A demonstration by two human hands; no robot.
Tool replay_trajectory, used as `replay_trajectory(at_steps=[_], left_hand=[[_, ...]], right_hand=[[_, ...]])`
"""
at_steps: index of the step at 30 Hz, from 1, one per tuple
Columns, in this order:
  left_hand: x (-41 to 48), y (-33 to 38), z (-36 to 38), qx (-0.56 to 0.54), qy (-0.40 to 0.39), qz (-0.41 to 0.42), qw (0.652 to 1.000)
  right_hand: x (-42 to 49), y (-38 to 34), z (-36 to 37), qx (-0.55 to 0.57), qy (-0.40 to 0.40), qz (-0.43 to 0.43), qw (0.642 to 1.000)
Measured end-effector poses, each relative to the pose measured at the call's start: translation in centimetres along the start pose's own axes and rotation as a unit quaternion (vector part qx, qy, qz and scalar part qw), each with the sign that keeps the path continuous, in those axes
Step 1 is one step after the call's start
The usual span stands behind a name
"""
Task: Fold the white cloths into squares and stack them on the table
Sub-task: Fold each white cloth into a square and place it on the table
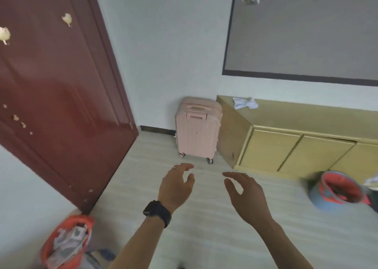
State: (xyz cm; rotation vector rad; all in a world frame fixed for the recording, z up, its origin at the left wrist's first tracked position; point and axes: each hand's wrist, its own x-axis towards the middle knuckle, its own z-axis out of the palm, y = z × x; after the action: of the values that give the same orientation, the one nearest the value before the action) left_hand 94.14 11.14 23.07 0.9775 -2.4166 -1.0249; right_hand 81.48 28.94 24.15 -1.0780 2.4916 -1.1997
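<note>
Crumpled white cloth [245, 103], lengthwise along cabinet [296, 118]

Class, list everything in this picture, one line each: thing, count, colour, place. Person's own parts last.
white cloth: one, white, crumpled on cabinet top.
cabinet: one, yellow, right wall.
suitcase: one, pink, upright left of cabinet.
door: one, dark red, left.
wall panel: one, grey, above cabinet.
bin: one, red, bottom left, holding whitish material.
bucket: one, blue and red, floor right.
watch: one, black, left wrist.
left hand: one, open, empty, centre.
right hand: one, open, empty, beside it.
</note>
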Motion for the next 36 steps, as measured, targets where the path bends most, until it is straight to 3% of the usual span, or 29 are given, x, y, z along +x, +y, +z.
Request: replay_trajectory(at_steps=[19, 26, 36], left_hand=[[38.9, 14.6, 23.0, 0.029, -0.191, 0.088, 0.977], [50.5, 18.6, 32.5, 0.06, -0.215, 0.07, 0.972], [63.5, 21.8, 43.7, 0.08, -0.25, -0.043, 0.964]], right_hand=[[31.3, 22.4, -12.0, -0.044, 0.058, 0.174, 0.982], [43.1, 32.4, -14.6, -0.032, 0.007, 0.199, 0.979], [59.7, 44.9, -17.9, -0.067, -0.113, 0.198, 0.971]])
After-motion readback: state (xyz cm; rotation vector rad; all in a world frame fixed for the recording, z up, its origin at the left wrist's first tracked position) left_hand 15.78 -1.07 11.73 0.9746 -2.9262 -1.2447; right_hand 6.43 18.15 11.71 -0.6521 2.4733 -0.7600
